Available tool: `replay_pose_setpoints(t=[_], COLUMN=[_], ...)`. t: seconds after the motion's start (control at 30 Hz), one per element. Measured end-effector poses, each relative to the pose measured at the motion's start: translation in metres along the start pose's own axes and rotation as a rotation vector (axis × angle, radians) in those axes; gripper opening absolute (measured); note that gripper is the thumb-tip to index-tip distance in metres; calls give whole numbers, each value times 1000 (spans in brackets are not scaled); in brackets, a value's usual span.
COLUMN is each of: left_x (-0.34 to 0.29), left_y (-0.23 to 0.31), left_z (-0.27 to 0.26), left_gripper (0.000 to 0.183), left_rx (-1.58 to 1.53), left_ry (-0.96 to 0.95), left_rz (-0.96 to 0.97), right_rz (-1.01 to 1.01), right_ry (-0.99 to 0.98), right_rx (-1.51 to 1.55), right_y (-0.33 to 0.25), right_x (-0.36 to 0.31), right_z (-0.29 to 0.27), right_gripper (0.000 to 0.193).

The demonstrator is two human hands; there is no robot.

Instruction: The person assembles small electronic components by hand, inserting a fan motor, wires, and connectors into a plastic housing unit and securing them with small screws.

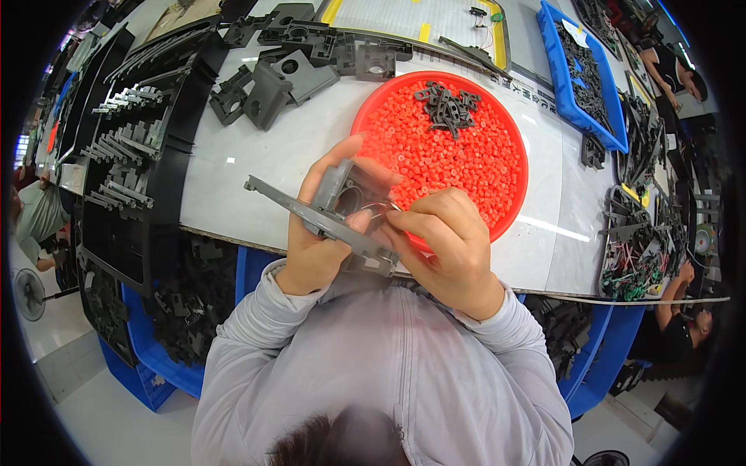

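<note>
My left hand (309, 262) is wrapped round a dark grey plastic housing (330, 225), held tilted above the table's near edge. A long flat arm of the housing points up and left, and a round opening shows in its body. At that opening the fingers of my right hand (454, 245) are pinched together on a thin pale wire (379, 206). The wire's ends are hidden by the fingers and the housing. Just beyond both hands is a round red tray (521, 167), full of small red plastic caps (458, 167), with small dark grey clips (447, 107) heaped on top.
More grey housings (272, 85) lie at the far left of the white table (233, 182). A black rack with metal strips (124, 147) stands left. At the right are a blue bin (618, 116) of dark parts and a wire pile (637, 264). Other people work far right.
</note>
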State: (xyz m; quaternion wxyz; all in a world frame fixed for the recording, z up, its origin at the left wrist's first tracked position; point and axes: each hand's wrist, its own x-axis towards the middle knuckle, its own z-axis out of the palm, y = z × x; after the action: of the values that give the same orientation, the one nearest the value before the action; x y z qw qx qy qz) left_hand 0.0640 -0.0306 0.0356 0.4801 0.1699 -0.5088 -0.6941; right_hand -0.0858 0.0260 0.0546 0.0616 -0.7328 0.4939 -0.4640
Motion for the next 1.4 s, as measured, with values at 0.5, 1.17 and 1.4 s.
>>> replay_pose_setpoints(t=[0.5,1.17,1.4], left_x=[-1,1,0], left_y=[1,-1,-5], left_z=[1,2,1], left_gripper=[61,61,62], left_rx=[39,53,-14], left_ry=[21,-8,-40], left_rz=[9,4,20], right_rz=[43,108,272], right_ry=[-61,-147,-126], right_rx=[-11,42,132], right_y=[-1,0,-5], right_x=[1,4,7], right_z=[-3,-8,-12], right_gripper=[26,22,27])
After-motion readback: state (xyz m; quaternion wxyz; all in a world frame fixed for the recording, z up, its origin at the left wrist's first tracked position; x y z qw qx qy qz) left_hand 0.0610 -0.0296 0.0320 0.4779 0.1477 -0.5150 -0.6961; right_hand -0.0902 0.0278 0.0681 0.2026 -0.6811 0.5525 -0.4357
